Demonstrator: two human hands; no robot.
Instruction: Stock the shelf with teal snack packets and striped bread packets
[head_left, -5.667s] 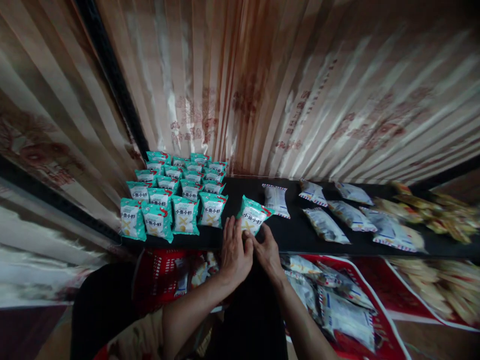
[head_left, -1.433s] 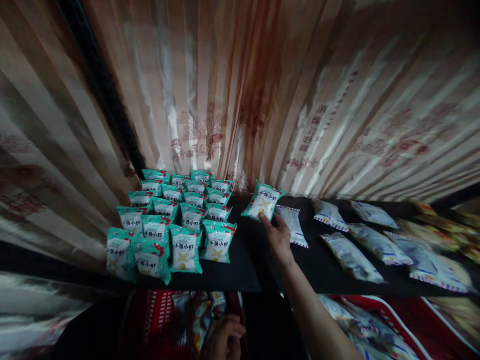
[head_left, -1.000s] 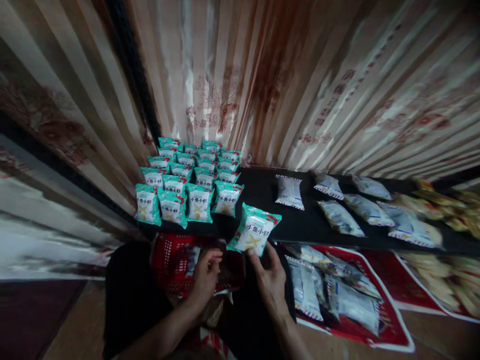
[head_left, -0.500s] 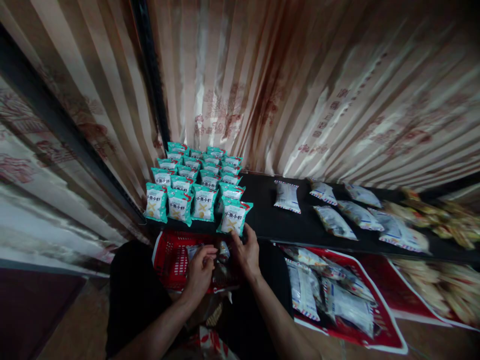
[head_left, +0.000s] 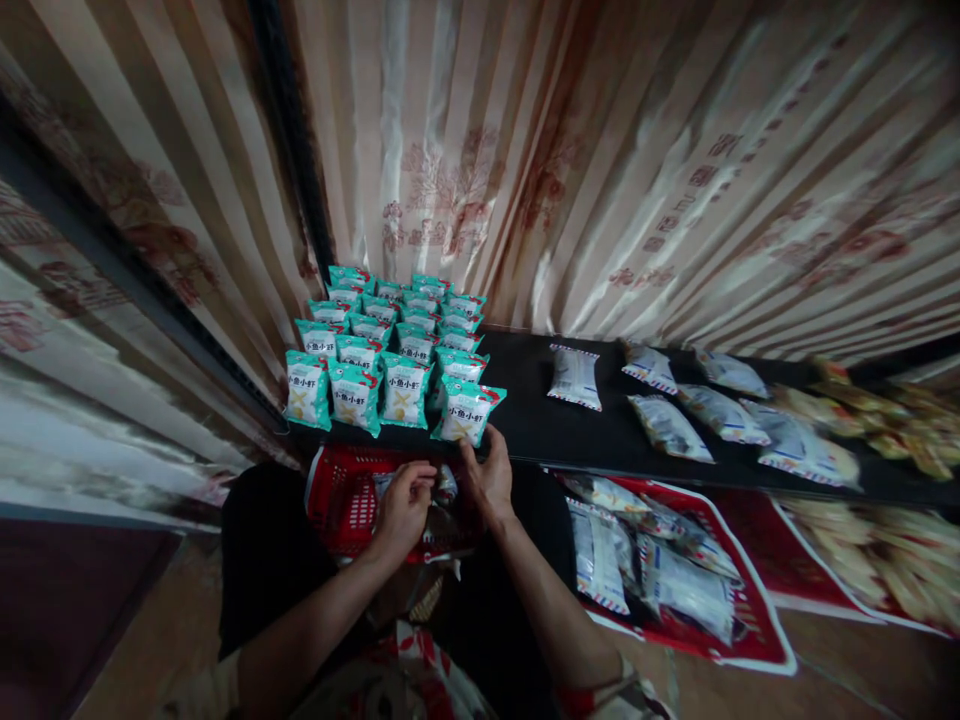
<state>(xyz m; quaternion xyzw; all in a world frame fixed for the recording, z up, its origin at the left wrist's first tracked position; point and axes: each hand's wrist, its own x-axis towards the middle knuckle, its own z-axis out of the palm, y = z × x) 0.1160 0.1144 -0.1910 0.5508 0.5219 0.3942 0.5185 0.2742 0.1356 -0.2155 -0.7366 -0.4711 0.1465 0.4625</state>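
Several teal-and-white snack bags (head_left: 405, 388) stand upright in rows on the black shelf (head_left: 517, 420). My right hand (head_left: 491, 485) grips the lower right part of the front-right snack bag (head_left: 463, 410), its thumb in front and its fingers by the corner. That bag leans back slightly at the shelf's edge. Below, my left hand (head_left: 405, 510) hovers over a red basket (head_left: 330, 500), fingers curled together with nothing visible in them. Small packages (head_left: 446, 485) in the basket lie just right of the left hand, partly hidden.
Pale packets with striped edges (head_left: 576, 377) lie flat along the shelf to the right, with yellowish packs (head_left: 900, 425) farther on. Below stands another red basket (head_left: 769, 620) of similar packets. A pleated curtain (head_left: 600, 150) hangs behind the shelf, and a dark post (head_left: 292, 130) rises at left.
The view has shifted slightly, so the shelf and baskets sit a little higher in the picture. Both hands keep nearly the same pose, the right still at the front-right snack bag.
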